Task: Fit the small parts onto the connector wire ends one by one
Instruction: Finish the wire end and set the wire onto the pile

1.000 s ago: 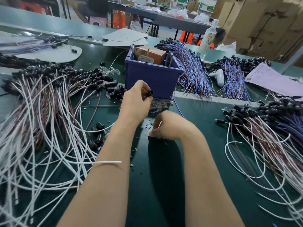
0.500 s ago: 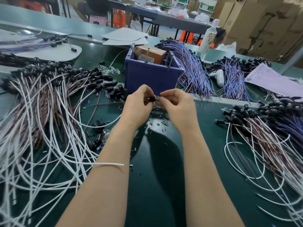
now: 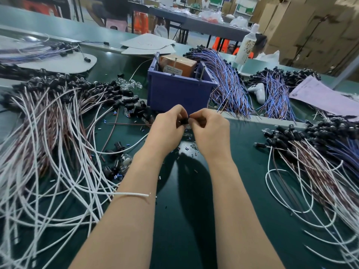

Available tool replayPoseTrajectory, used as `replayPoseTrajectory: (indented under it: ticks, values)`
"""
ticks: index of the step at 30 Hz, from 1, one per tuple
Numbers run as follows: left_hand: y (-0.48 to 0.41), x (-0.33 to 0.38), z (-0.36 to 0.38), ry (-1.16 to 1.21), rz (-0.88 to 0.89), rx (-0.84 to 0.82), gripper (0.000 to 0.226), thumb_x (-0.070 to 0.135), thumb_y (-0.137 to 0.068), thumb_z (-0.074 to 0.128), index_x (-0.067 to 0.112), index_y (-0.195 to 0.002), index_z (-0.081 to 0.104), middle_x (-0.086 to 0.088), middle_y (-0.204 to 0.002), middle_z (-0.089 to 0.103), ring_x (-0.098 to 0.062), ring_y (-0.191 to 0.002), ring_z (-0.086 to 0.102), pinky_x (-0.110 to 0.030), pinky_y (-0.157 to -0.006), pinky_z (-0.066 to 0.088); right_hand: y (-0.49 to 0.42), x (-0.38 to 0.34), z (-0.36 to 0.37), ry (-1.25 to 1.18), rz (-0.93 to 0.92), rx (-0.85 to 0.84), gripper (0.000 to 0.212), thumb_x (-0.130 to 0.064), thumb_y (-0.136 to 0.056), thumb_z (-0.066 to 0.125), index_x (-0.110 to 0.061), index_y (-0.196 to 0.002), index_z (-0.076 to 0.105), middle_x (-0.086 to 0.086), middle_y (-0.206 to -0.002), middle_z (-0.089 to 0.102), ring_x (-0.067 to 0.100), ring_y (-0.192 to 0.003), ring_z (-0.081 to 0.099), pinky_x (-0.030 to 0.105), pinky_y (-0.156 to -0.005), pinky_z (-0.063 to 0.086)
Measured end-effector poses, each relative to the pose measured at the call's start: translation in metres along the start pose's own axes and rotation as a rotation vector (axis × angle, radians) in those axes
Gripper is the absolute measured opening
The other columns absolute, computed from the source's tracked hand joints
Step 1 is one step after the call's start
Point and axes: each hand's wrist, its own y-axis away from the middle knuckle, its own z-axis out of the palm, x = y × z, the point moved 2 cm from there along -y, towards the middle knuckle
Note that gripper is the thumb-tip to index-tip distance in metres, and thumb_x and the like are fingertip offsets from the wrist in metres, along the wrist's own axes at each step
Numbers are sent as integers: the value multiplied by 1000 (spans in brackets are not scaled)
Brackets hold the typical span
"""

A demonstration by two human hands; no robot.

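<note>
Workshop table, dark green top, with two bare forearms reaching over it from the near edge. One white wire: lies across the left forearm, its cut end free. Left hand: fingers curled, pinching a black connector above the middle of the table. Right hand: fingers curled, fingertips meeting the left hand's and pinching the same connector from the other side; whether they hold a small part too cannot be told. Clear small parts: a few loose on the table under the hands, among scattered blue and black bits. Left pile of wires: white and brown, tangled, black connectors at the far ends. Right pile of wires: white and brown, black connectors facing the middle. Blue bin: just beyond the hands, a brown box standing inside. Blue-violet wire bundle: draped beside the bin on its right. White handheld device: lying past that bundle. Pink paper sheet: far right. Grey card sheets: behind the bin. Bottle: upright at the table's far edge. Cardboard boxes: stacked in the background.
</note>
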Motion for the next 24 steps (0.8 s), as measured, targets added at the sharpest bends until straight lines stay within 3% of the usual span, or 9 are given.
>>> replayPoseTrajectory:
  ticks: [5, 6, 8, 11, 17, 20, 24]
  values:
    - [0, 3, 0, -10, 52, 9, 15, 9, -87, 62, 15, -100, 62, 1, -91, 69, -18, -86, 64, -33, -84, 52, -4, 8, -4, -85, 70, 35, 9, -12, -86, 65, -14, -89, 73, -15, -71, 64, 1, -70, 61, 6, -67, 44]
    - [0, 3, -1, -1, 61, 12, 16, 12, -87, 64, 16, -102, 64, 2, -93, 71, -14, -87, 63, -30, -86, 50, -5, 11, -5, -156, 106, 41, 8, -12, -86, 66, -14, -89, 73, -17, -71, 63, 1, -72, 62, 9, -71, 47]
    - [-2, 2, -2, -78, 77, 28, 19, 25, -88, 66, 21, -107, 67, 6, -97, 72, -12, -98, 57, -27, -93, 41, -5, 16, -7, -319, 180, 44, 10, -8, -87, 65, -15, -86, 72, -11, -76, 66, 11, -80, 66, 27, -83, 54]
    - [-2, 1, -3, -247, 61, 54, 19, 42, -90, 60, 32, -105, 66, 14, -88, 65, -16, -107, 46, -31, -90, 24, -5, 20, -5, -391, 221, 37, 17, -5, -87, 64, -20, -80, 69, -7, -76, 67, 20, -85, 68, 42, -88, 55]
    - [1, 6, -4, -181, 133, 14, 20, 30, -90, 63, 17, -105, 67, 21, -71, 44, -22, -106, 45, -37, -96, 36, -6, 23, -5, -427, 233, -4, 23, -4, -87, 64, -24, -76, 68, -6, -73, 67, 20, -81, 67, 42, -87, 55]
    - [0, 7, -6, -173, 148, 11, 21, 29, -90, 64, 14, -104, 67, 12, -73, 47, -23, -106, 46, -37, -93, 39, -4, 22, -5, -468, 246, -14, 22, -3, -87, 63, -22, -76, 68, 0, -76, 68, 25, -84, 67, 43, -88, 55]
    - [-1, 7, -4, -194, 120, -10, 18, 30, -90, 63, 18, -103, 66, 9, -79, 53, -23, -104, 48, -40, -94, 39, -4, 21, -4, -425, 232, -15, 16, -3, -88, 62, -17, -82, 68, -2, -78, 67, 17, -82, 64, 38, -87, 55]
